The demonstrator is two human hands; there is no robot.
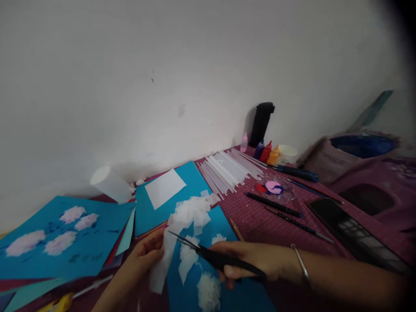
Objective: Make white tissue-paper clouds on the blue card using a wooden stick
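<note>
My left hand (pixel 147 251) pinches a strip of thin white tissue paper (pixel 163 266) near its upper end, and the strip hangs down over the blue sheet (pixel 242 299). In my right hand (pixel 250 253) is a pair of black-handled scissors (pixel 212 256). The blades are nearly together, with their tips at the upper part of the strip. Just beyond the blades lies a heap of cut white tissue pieces (pixel 191 210). Fluffy white tufts (pixel 209 290) sit on the blue sheet below the scissors.
At left, a blue sheet (pixel 107 242) bears pinkish-white puffs. White paper (pixel 165 188) lies on another blue sheet. Plastic strips (pixel 224 169), paint bottles (pixel 266 152), a black pen (pixel 273 204) and a phone (pixel 344 225) stretch rightward. A yellow-handled tool (pixel 61 303) lies at front left.
</note>
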